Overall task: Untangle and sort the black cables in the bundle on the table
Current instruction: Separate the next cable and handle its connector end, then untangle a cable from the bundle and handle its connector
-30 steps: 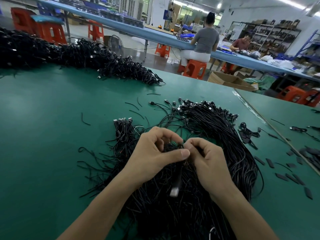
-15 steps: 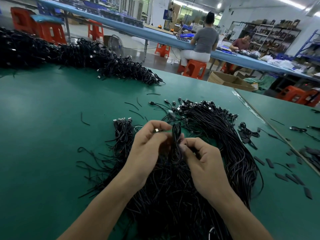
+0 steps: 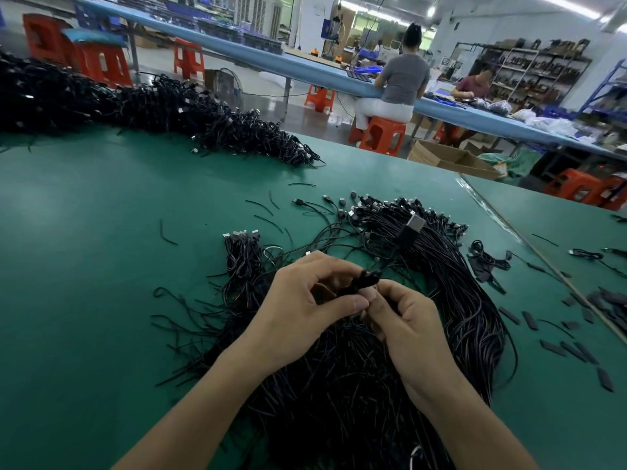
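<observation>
A big bundle of black cables (image 3: 451,300) lies on the green table (image 3: 101,266), curving from the plug ends at the back toward me. My left hand (image 3: 305,310) and my right hand (image 3: 403,320) meet above its middle. Both pinch one black cable (image 3: 364,281) between thumb and fingers. That cable rises up and to the right from my fingers, and its USB plug (image 3: 414,224) hangs in the air over the bundle. A smaller sorted bunch (image 3: 242,252) with aligned plugs lies left of the bundle.
A long heap of black cables (image 3: 169,110) runs along the table's far left. Loose cable scraps and short black sleeves (image 3: 556,347) are scattered at the right near a table seam (image 3: 529,245). People sit at a blue bench behind, with orange stools and cardboard boxes.
The held cable's plug has swung from hanging below my hands, up past my fingers, and now out to the upper right. Both hands stay together over the bundle.
</observation>
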### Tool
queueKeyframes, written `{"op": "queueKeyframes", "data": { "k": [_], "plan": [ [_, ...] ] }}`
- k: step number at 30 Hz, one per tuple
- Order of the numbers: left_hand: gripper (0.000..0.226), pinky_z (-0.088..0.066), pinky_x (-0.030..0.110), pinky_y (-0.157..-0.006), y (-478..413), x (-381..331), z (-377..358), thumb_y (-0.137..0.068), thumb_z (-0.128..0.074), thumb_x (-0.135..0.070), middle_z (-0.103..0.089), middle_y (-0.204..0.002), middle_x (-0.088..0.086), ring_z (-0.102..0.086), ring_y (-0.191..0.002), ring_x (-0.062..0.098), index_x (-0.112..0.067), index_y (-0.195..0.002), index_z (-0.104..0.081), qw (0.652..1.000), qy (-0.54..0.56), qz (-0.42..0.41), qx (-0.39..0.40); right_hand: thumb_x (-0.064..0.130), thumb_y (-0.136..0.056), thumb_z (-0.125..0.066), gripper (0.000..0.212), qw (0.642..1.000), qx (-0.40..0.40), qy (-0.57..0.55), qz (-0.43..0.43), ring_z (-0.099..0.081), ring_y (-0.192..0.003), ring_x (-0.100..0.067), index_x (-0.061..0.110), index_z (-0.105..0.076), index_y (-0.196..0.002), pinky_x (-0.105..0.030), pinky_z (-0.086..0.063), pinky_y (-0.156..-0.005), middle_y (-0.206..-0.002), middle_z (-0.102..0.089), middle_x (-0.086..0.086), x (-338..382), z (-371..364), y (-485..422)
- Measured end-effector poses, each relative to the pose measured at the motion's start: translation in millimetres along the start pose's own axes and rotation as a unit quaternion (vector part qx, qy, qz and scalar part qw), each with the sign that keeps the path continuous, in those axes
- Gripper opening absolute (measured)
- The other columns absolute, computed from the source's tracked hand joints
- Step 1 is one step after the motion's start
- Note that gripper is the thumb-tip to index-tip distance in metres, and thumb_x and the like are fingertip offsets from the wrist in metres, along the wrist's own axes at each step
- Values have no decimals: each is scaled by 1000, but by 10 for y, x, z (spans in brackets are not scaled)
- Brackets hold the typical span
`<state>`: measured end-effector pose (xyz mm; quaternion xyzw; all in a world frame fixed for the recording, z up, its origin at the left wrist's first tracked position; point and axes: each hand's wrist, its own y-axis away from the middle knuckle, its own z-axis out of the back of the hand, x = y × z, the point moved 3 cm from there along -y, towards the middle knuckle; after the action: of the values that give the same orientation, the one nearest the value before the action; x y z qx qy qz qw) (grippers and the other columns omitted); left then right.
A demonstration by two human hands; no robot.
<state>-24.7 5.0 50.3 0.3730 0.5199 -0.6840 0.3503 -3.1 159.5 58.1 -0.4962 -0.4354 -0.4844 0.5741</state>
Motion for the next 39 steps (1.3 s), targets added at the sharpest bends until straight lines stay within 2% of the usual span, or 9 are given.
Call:
{"op": "queueKeyframes", "data": {
  "k": [9,12,15,19,23,28,33,36,39],
  "plan": [
    [18,-48,13,-81,-16,25,26,-92,-70,-20,-68,-97,-19,-65,-95,5,-25,-109,-71,997,-65,-37,37,30,-79,-68,15,961,82,-196,-179,-51,-55,-8,24,-73,-67,-19,-35,-45,-66,-56,4,-166,-32,-6],
    [16,-47,9,-68,-34,114,54,-95,-67,-22,-68,-88,-21,-63,-80,-4,-27,-110,-68,994,-104,13,24,33,-87,-68,20,982,71,-59,-163,-51,-54,-9,22,-74,-73,-19,-34,-44,-66,-57,3,-234,69,-39],
    [28,-48,7,-56,-150,280,238,-92,-68,-19,-65,-79,-14,-63,-70,-6,-14,-119,-65,980,-151,102,-84,32,-95,-63,14,979,14,146,-140,-58,-58,-5,25,-73,-87,-16,-41,-52,-72,-66,8,-367,307,-91],
    [44,-42,10,-47,-326,447,645,-87,-72,-21,-68,-83,-8,-62,-58,1,-19,-128,-56,933,-246,140,-223,19,-100,-55,12,921,-56,367,-119,-61,-92,-4,24,-66,-105,-10,-42,-73,-100,-66,10,-596,720,-177],
    [39,-47,28,-63,-413,748,858,-92,-67,-30,-58,-108,6,-57,-73,12,-24,-129,-54,883,-374,189,-212,26,-103,-50,38,860,-11,476,-185,-56,-103,-20,10,-50,-137,-30,-46,-86,-120,-60,-7,-821,790,-271],
    [37,-51,40,-75,-343,1032,852,-99,-54,-43,-55,-119,2,-59,-101,25,-24,-129,-61,861,-413,264,-138,34,-103,-46,24,796,-54,558,-227,-51,-73,-21,13,-45,-90,-35,-43,-64,-94,-52,-4,-866,683,-388],
    [49,-46,43,-82,-347,1089,738,-100,-42,-51,-40,-126,5,-43,-115,27,-21,-137,-53,847,-443,285,-78,19,-101,-51,14,800,-75,543,-243,-50,-72,-23,6,-48,-96,-33,-41,-63,-92,-46,-6,-870,692,-482],
    [52,-41,46,-93,-326,1010,682,-99,-48,-46,-41,-128,7,-43,-114,30,-18,-142,-48,826,-500,233,-116,9,-97,-49,20,779,-54,569,-256,-45,-64,-19,9,-41,-79,-31,-35,-52,-81,-42,-6,-851,745,-514],
    [35,-41,44,-90,-337,821,568,-94,-60,-37,-52,-117,5,-50,-106,27,-18,-123,-65,838,-502,123,-176,8,-96,-46,25,788,-51,547,-277,-42,-61,-20,10,-36,-73,-29,-31,-50,-79,-43,-8,-852,808,-549]
  ]
}}
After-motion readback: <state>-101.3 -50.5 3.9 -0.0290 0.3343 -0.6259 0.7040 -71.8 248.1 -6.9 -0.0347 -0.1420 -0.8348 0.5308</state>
